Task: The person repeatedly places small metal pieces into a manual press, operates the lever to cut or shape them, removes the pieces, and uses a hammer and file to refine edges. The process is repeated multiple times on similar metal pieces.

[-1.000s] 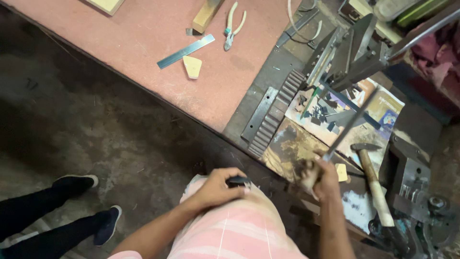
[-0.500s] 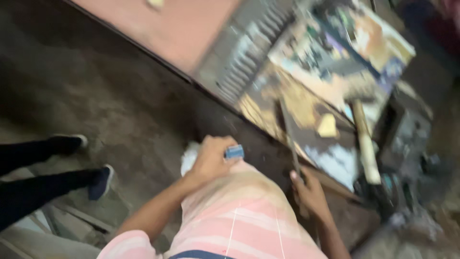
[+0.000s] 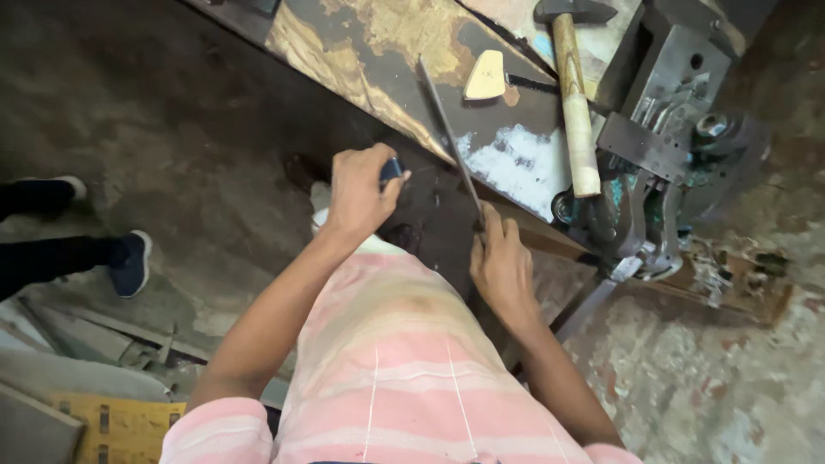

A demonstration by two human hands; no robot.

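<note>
My left hand [image 3: 359,191] is closed around a small dark and blue object [image 3: 391,170], held in front of my body just off the bench edge. My right hand [image 3: 501,258] grips the near end of a long thin metal strip [image 3: 449,137] that runs up across the worn bench top [image 3: 361,39]. My pink striped shirt [image 3: 404,361] fills the lower middle of the view.
A wooden-handled hammer [image 3: 574,103] lies on the bench beside a grey metal vise [image 3: 662,146]. A small pale wooden piece [image 3: 486,77] sits near the strip. Another person's dark shoes [image 3: 129,262] stand on the concrete floor at the left. Boards lie at the lower left.
The view has swung down and right along the bench. My right hand has shifted onto the metal strip's near end. My left hand still holds the small blue object.
</note>
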